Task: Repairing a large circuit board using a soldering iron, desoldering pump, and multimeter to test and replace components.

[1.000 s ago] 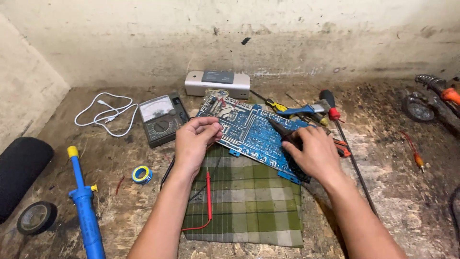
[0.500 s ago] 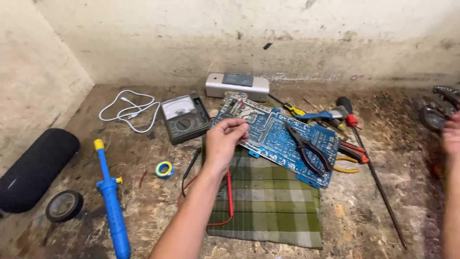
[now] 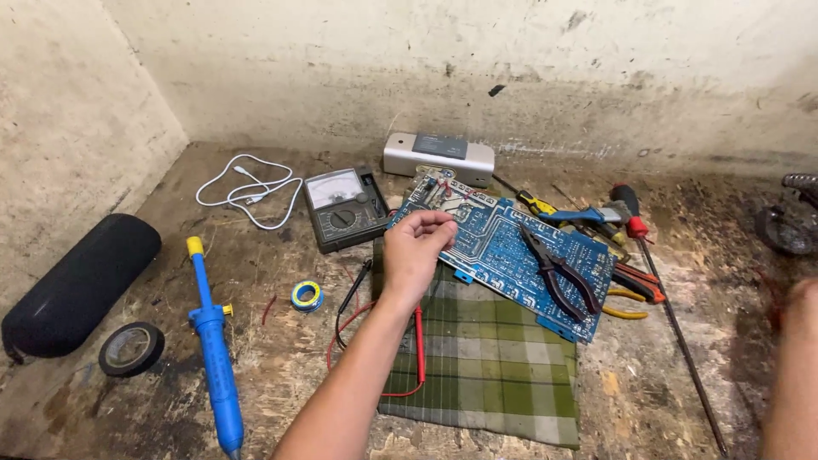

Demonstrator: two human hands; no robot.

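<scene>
A blue circuit board [image 3: 494, 243] lies tilted on a green plaid cloth [image 3: 486, 366]. My left hand [image 3: 415, 251] rests on the board's near left edge, fingers curled onto it. Dark pliers [image 3: 558, 271] lie on top of the board, right of the hand. Only my right forearm [image 3: 788, 375] shows at the right edge; the hand itself is out of frame. Red and black probe leads [image 3: 417, 341] run under my left wrist across the cloth.
An analog multimeter [image 3: 345, 207], white cable [image 3: 247, 192] and silver box [image 3: 439, 158] sit at the back. A blue desoldering pump [image 3: 213, 341], solder spool [image 3: 306, 296], black tape roll [image 3: 130, 348] and black cylinder speaker [image 3: 81, 281] lie left. Screwdrivers [image 3: 630, 223] and cutters lie right.
My right hand let go of the pliers on the board and withdrew to the right, out of frame. The view shifted left. My left hand stays on the board's edge.
</scene>
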